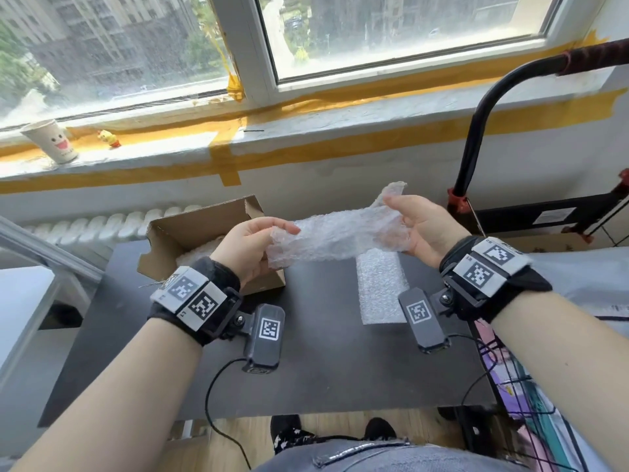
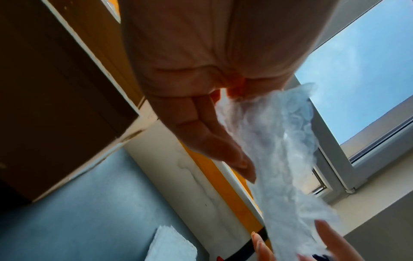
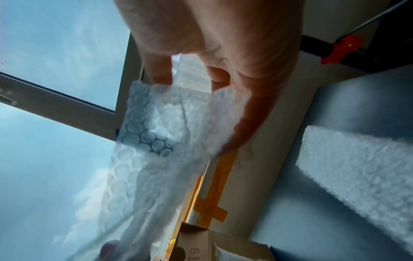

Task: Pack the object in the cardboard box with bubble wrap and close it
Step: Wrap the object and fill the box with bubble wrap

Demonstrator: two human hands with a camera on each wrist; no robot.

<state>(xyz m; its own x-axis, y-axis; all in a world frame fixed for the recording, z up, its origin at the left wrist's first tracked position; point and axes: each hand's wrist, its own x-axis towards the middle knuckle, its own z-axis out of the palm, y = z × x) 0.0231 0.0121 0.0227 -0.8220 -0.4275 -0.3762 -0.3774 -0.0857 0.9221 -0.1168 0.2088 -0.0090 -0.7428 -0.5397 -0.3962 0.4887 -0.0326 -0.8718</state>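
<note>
1. A crumpled strip of bubble wrap (image 1: 340, 235) is stretching in the air above the dark table (image 1: 323, 362), between 2 hands.
2. The left hand (image 1: 252, 247) is pinching its left end; the right hand (image 1: 422, 226) is gripping its right end.
3. The open cardboard box (image 1: 204, 229) is sitting on the table behind the left hand, white padding showing inside.
4. A flat bubble wrap sheet (image 1: 381, 287) is lying under the right hand.

your right hand (image 3: 223, 44) fills the top of the right wrist view, thumb and fingers (image 3: 252, 116) pinching the near end of a strip of bubble wrap (image 3: 161, 141). the strip runs away from you toward the lower left, across the window frame (image 3: 67, 109) and sky. a fingertip of your other hand (image 3: 109, 249) shows at its far end. below sits a corner of the cardboard box (image 3: 201, 243), white padding inside. at right, a second sheet of bubble wrap (image 3: 362, 166) lies flat on the grey table (image 3: 301, 220). orange tape (image 3: 212, 210) crosses the wall under the sill.
</note>
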